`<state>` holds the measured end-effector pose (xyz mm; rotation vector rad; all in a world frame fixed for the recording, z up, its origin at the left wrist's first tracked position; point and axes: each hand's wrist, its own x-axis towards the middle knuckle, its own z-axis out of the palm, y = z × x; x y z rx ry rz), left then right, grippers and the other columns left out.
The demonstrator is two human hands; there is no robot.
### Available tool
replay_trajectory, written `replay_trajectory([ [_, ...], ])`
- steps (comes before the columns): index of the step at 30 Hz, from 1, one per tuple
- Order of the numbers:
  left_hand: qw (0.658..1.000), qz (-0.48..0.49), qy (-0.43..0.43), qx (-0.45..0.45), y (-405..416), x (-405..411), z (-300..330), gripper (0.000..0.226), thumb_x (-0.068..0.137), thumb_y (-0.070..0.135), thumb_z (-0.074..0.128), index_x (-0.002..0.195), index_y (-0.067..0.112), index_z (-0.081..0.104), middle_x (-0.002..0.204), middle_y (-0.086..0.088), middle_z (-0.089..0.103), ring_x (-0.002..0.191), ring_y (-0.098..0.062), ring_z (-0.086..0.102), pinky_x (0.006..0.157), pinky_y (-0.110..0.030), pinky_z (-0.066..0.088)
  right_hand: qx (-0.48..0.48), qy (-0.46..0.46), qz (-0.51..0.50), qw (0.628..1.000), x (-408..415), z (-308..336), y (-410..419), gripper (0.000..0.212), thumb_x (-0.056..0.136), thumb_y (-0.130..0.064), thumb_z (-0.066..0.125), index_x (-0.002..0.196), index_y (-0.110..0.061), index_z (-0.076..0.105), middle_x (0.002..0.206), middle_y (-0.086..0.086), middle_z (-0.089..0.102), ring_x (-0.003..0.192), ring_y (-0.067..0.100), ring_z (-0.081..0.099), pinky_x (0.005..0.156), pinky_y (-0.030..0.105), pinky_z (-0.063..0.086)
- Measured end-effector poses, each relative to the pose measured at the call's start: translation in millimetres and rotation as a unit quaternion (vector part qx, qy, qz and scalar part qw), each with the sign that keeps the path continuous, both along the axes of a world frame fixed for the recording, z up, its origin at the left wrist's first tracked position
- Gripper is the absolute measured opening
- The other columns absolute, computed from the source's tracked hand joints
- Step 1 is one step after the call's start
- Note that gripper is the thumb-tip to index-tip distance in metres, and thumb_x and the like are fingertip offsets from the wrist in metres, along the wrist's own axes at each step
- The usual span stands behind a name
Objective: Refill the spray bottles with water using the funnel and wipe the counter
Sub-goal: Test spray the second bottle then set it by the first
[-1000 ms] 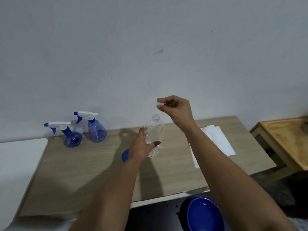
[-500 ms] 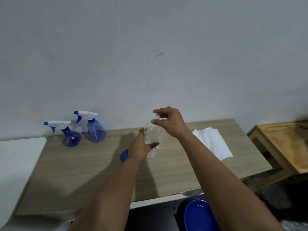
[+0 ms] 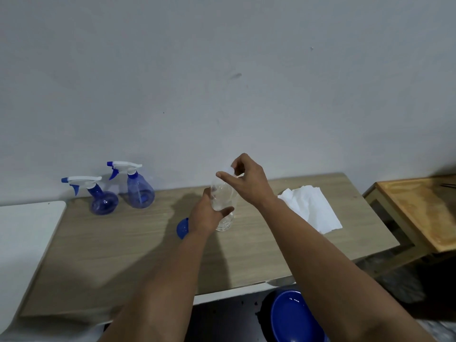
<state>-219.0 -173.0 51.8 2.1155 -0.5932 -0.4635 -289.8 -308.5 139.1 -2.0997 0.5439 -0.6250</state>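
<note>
Two spray bottles (image 3: 122, 192) stand at the counter's (image 3: 123, 255) back left, blue with white triggers. A blue funnel (image 3: 182, 228) lies behind the left hand (image 3: 209, 215), which grips a clear bottle (image 3: 223, 201); the right hand (image 3: 249, 181) pinches its cap (image 3: 228, 171). A white cloth (image 3: 311, 211) lies right.

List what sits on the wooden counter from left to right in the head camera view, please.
Round-bellied spray bottle → taller spray bottle → blue funnel → clear water bottle, gripped by the left hand while the right hand pinches its cap → white paper towel.
</note>
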Motion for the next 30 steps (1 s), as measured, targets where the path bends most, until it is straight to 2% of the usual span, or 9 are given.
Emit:
replay_trajectory([
  [3, 1.0, 0.007, 0.0, -0.001, 2.4, 1.8, 0.2, 0.079, 0.068, 0.058, 0.083, 0.132, 0.035, 0.042, 0.124, 0.01, 0.065, 0.111, -0.018, 0.064, 0.089, -0.037, 0.052, 0.009, -0.01, 0.065, 0.998, -3.4, -7.6, 1.1, 0.037, 0.093, -0.048, 0.074, 0.127, -0.036, 0.064, 0.109, -0.011, 0.06, 0.102, 0.008, 0.061, 0.083, 0.029, 0.055],
  [6, 1.0, 0.016, -0.008, 0.002, 1.2, -2.1, -0.4, 0.081, 0.068, 0.061, 0.082, 0.134, 0.036, 0.041, 0.124, 0.012, 0.064, 0.11, -0.017, 0.065, 0.085, -0.034, 0.052, 0.043, -0.056, 0.034, 0.997, -2.5, -17.0, 6.8, 0.02, 0.094, -0.039, 0.075, 0.11, -0.028, 0.07, 0.11, -0.011, 0.064, 0.107, 0.011, 0.064, 0.088, 0.043, 0.058],
  [9, 1.0, 0.025, -0.012, 0.002, -0.5, -5.8, -3.7, 0.082, 0.068, 0.061, 0.082, 0.135, 0.037, 0.041, 0.126, 0.012, 0.063, 0.112, -0.017, 0.064, 0.086, -0.035, 0.053, 0.075, -0.082, -0.019, 0.994, 1.4, -22.7, 16.5, 0.024, 0.088, -0.045, 0.08, 0.093, -0.032, 0.06, 0.101, -0.015, 0.067, 0.103, 0.008, 0.065, 0.081, 0.031, 0.055],
  [12, 1.0, 0.025, -0.006, 0.003, -0.9, -1.7, -3.3, 0.084, 0.067, 0.064, 0.082, 0.135, 0.037, 0.041, 0.127, 0.012, 0.062, 0.113, -0.017, 0.064, 0.088, -0.038, 0.054, 0.079, -0.103, -0.044, 0.991, 6.0, -25.9, 21.6, 0.026, 0.086, -0.048, 0.082, 0.094, -0.033, 0.061, 0.101, -0.015, 0.069, 0.103, 0.007, 0.067, 0.082, 0.023, 0.051],
  [19, 1.0, 0.014, -0.008, -0.002, 2.3, -3.9, -4.7, 0.09, 0.064, 0.065, 0.082, 0.137, 0.038, 0.036, 0.127, 0.012, 0.061, 0.116, -0.016, 0.062, 0.083, -0.032, 0.05, 0.102, -0.122, -0.068, 0.985, 9.0, -35.1, 25.4, 0.028, 0.084, -0.05, 0.083, 0.098, -0.035, 0.064, 0.104, -0.014, 0.07, 0.107, 0.009, 0.067, 0.087, 0.035, 0.057],
  [22, 0.998, -0.045, -0.009, 0.036, 17.8, 7.9, -9.7, 0.104, 0.059, 0.063, 0.084, 0.143, 0.038, 0.027, 0.139, 0.014, 0.055, 0.124, -0.016, 0.057, 0.089, -0.033, 0.049, 0.114, -0.11, -0.066, 0.985, 8.1, -43.6, 26.0, 0.04, 0.08, -0.054, 0.084, 0.111, -0.038, 0.063, 0.11, -0.018, 0.069, 0.11, 0.004, 0.065, 0.091, 0.031, 0.056],
  [24, 0.996, -0.052, -0.014, 0.07, 34.1, 17.5, -23.1, 0.11, 0.061, 0.057, 0.085, 0.15, 0.032, 0.025, 0.151, 0.007, 0.045, 0.133, -0.021, 0.05, 0.1, -0.042, 0.049, 0.14, -0.102, -0.071, 0.982, 4.7, -50.6, 26.1, 0.056, 0.073, -0.065, 0.085, 0.119, -0.044, 0.061, 0.117, -0.025, 0.066, 0.116, -0.004, 0.061, 0.093, 0.024, 0.052],
  [26, 0.996, -0.027, 0.009, 0.086, 50.3, 26.7, -39.5, 0.112, 0.064, 0.051, 0.087, 0.154, 0.024, 0.027, 0.155, -0.002, 0.039, 0.134, -0.028, 0.048, 0.101, -0.049, 0.05, 0.15, -0.083, -0.067, 0.983, 2.1, -61.4, 25.7, 0.074, 0.064, -0.075, 0.085, 0.126, -0.045, 0.059, 0.124, -0.023, 0.066, 0.12, -0.005, 0.06, 0.096, 0.023, 0.051],
  [30, 0.993, 0.016, 0.023, 0.111, 68.1, 41.9, -70.2, 0.106, 0.062, 0.041, 0.093, 0.149, 0.012, 0.04, 0.148, -0.01, 0.047, 0.134, -0.029, 0.046, 0.109, -0.039, 0.042, 0.149, -0.039, -0.06, 0.986, -1.7, -89.9, 25.0, 0.093, 0.053, -0.07, 0.094, 0.132, -0.058, 0.046, 0.129, -0.019, 0.065, 0.124, -0.003, 0.06, 0.102, 0.027, 0.051],
])
